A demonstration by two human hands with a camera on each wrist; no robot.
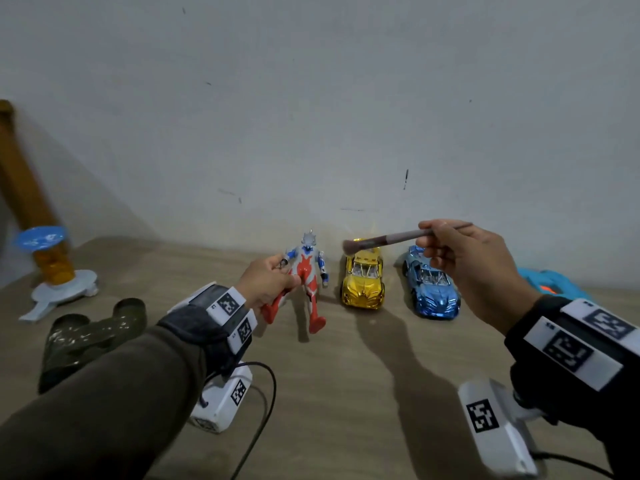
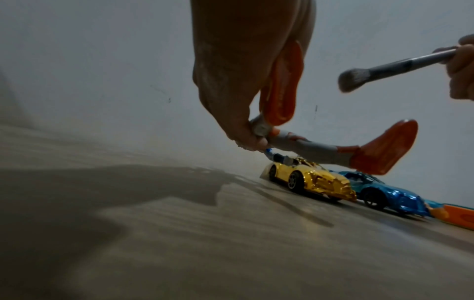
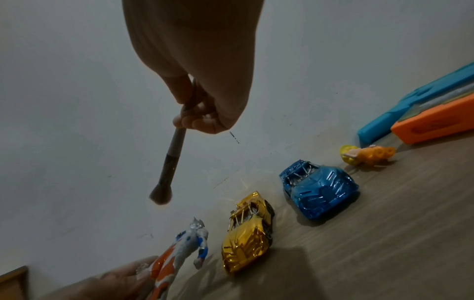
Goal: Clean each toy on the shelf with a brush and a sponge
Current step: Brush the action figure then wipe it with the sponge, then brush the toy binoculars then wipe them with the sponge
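Nearest the camera, two dark sleeves reached forward over the wooden shelf [image 1: 346, 393], each wrist strapped with a white marker-tagged camera unit.

The left hand [image 1: 266, 282] had its fingers and thumb curled round the red, silver and blue action figure [image 1: 308, 271], gripping it at one leg and hip. In the left wrist view the figure was lifted clear of the shelf, its orange feet pointing back toward the camera and its free leg sticking out to the right.

The right hand [image 1: 467, 265] was raised above the shelf and pinched the thin handle of a brush [image 1: 388, 238] between thumb and fingertips. The brush pointed left, its soft bristle head hanging in the air just right of the figure's head and above the gold toy car [image 1: 363, 278], touching neither.

Farther back, the gold car stood on the shelf near the wall [image 1: 311, 98], just beside a blue toy car [image 1: 431, 289] to its right. Beyond that, the right wrist view showed a small yellow-orange toy [image 3: 366, 155] and then a teal and orange toy [image 3: 423, 113] against the wall.

Off to the left sat a dark green toy [image 1: 90, 334] and, farther back, a white-based stand with a blue disc [image 1: 52, 268].
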